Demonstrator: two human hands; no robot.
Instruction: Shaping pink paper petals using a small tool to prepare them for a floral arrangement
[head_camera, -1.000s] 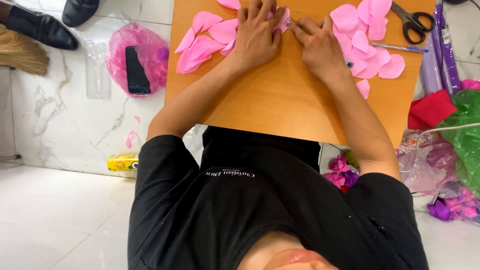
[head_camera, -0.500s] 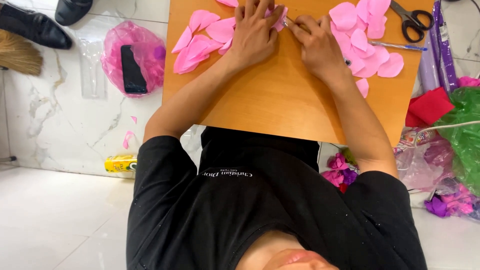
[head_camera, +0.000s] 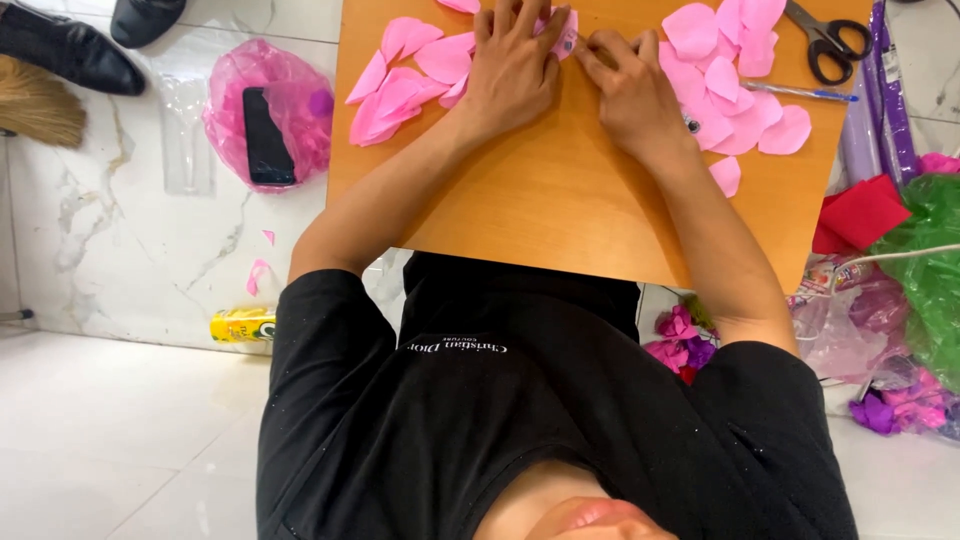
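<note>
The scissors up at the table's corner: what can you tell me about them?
The scissors lie flat on the orange-brown wooden table near its far right corner, apart from both hands. Handles are black loops, blades grey metal, apparently closed, the tips running out of the picture. Pink paper petals lie beside them, a blue pen just below.

A pair of scissors (head_camera: 828, 38) lies at the far right of the wooden board (head_camera: 560, 200), with a pen (head_camera: 800, 92) just nearer. Left on the floor, a black phone (head_camera: 267, 135) rests on a pink bag (head_camera: 262, 112); black shoes (head_camera: 70, 48) and a broom (head_camera: 38, 105) lie farther left.
</note>
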